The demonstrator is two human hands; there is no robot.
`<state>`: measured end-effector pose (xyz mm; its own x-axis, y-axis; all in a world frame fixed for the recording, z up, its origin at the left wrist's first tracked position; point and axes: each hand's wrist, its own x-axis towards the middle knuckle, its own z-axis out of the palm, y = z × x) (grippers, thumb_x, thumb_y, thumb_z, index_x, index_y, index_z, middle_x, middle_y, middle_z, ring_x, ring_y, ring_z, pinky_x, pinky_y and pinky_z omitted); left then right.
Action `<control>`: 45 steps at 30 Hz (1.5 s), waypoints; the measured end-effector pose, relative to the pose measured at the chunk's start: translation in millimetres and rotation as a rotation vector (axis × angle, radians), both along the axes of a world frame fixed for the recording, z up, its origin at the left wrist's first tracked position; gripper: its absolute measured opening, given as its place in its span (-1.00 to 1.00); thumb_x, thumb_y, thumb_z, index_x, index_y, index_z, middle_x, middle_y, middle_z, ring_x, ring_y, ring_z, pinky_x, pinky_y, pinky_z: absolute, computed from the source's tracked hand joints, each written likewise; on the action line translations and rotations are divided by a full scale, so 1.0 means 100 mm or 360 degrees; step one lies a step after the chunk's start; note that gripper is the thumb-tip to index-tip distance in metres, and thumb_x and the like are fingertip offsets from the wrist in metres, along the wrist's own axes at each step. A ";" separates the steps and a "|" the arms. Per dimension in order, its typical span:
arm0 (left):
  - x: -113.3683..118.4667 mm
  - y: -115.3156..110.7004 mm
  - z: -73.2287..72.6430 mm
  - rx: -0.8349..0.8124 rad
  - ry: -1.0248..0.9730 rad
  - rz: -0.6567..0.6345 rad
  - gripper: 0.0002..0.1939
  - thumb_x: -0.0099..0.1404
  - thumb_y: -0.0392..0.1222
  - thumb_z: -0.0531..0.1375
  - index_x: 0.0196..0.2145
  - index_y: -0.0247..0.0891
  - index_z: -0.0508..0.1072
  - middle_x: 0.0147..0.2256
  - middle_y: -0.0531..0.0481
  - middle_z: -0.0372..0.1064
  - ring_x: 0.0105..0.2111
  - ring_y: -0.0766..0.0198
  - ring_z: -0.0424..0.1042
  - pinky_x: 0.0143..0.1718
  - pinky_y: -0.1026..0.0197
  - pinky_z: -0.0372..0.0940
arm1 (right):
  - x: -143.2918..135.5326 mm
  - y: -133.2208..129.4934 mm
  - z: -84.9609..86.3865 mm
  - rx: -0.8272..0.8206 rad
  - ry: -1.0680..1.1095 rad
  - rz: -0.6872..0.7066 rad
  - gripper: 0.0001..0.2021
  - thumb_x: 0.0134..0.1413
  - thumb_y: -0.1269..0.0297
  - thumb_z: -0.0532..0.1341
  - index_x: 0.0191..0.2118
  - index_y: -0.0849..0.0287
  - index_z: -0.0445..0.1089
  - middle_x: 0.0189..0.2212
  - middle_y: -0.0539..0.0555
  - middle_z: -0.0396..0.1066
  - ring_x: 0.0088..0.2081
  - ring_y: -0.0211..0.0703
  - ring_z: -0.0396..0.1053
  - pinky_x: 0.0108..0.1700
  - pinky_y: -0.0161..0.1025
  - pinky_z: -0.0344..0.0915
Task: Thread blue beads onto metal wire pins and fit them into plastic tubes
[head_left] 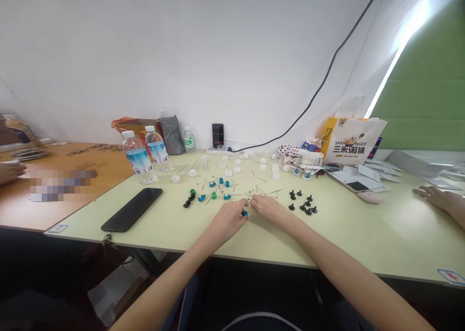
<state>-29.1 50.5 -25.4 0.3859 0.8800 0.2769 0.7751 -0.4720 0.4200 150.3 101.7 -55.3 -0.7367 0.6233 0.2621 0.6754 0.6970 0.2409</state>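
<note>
My left hand (229,218) is closed on a small blue part (244,214), which shows under its fingertips. Close beside it, my right hand (267,209) has its fingers pinched together near the thin metal pins (261,192); what it holds, if anything, is too small to make out. Blue pieces (227,196) and green pieces (214,195) lie left of and beyond my hands. A few black pieces (189,201) sit farther left. Several black knob-like parts (308,203) stand to the right of my right hand.
A black phone (132,210) and two water bottles (140,160) are at the left. White caps (237,169) and clear tubes stand farther back. A paper bag (350,142), papers and a pink mouse (370,197) are at the right. Other people's hands rest at both far sides.
</note>
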 end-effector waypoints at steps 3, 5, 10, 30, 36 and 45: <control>0.01 -0.02 -0.11 -0.0079 -0.0065 -0.0031 -0.68 0.09 -0.33 0.06 -0.15 -0.20 0.31 -0.41 0.00 0.42 -0.40 0.19 0.39 -0.37 0.25 0.15 | 0.04 0.00 0.02 -0.0167 0.0209 -0.0002 -0.84 0.09 0.59 -0.01 -0.31 0.21 0.22 -0.37 0.09 0.31 -0.42 -0.21 0.31 -0.41 -0.29 0.17; 0.00 -0.02 -0.15 -0.0084 -0.0140 -0.0017 -0.69 0.11 -0.32 0.06 -0.14 -0.18 0.28 -0.38 0.01 0.41 -0.41 0.21 0.39 -0.36 0.25 0.16 | 0.07 0.02 0.04 -0.0366 0.0511 -0.0050 -0.87 0.11 0.52 0.00 -0.33 0.19 0.21 -0.42 0.04 0.32 -0.42 -0.22 0.31 -0.39 -0.29 0.19; 0.00 -0.05 -0.22 -0.0145 -0.0323 0.0031 -0.72 0.13 -0.29 0.08 -0.16 -0.16 0.28 -0.38 0.05 0.42 -0.44 0.26 0.38 -0.35 0.26 0.18 | 0.11 0.04 0.12 -0.0955 0.1416 0.0046 -0.87 0.12 0.33 0.04 -0.21 0.16 0.24 -0.45 -0.02 0.35 -0.46 -0.29 0.37 -0.36 -0.30 0.28; -0.01 -0.03 -0.26 -0.0292 -0.0530 -0.0020 -0.53 0.13 -0.32 0.10 0.03 -0.18 0.25 -0.27 0.00 0.45 -0.30 0.20 0.41 -0.20 0.21 0.19 | 0.00 -0.05 0.07 -0.1443 0.1836 0.0277 -0.75 0.06 0.08 0.12 -0.33 0.19 0.31 -0.43 0.05 0.41 -0.54 -0.34 0.29 -0.55 -0.38 0.20; 0.00 -0.05 -0.28 -0.0202 -0.0512 0.0056 -0.65 0.17 -0.26 0.10 -0.05 -0.17 0.27 -0.25 0.01 0.43 -0.36 0.26 0.38 -0.21 0.20 0.23 | 0.05 0.01 0.04 -0.0854 0.1541 -0.0011 -0.84 0.08 0.21 0.07 -0.39 0.17 0.29 -0.49 0.00 0.36 -0.50 -0.29 0.28 -0.43 -0.33 0.21; -0.11 0.02 -0.26 0.0448 -0.0189 0.0242 -0.73 0.20 -0.44 0.03 -0.16 -0.26 0.33 -0.17 -0.08 0.37 -0.01 0.12 0.18 0.00 0.06 0.13 | 0.14 0.05 0.09 -0.0416 0.0861 -0.0354 -0.83 0.15 0.34 -0.01 -0.40 0.15 0.26 -0.46 0.00 0.38 -0.46 -0.26 0.26 -0.41 -0.34 0.05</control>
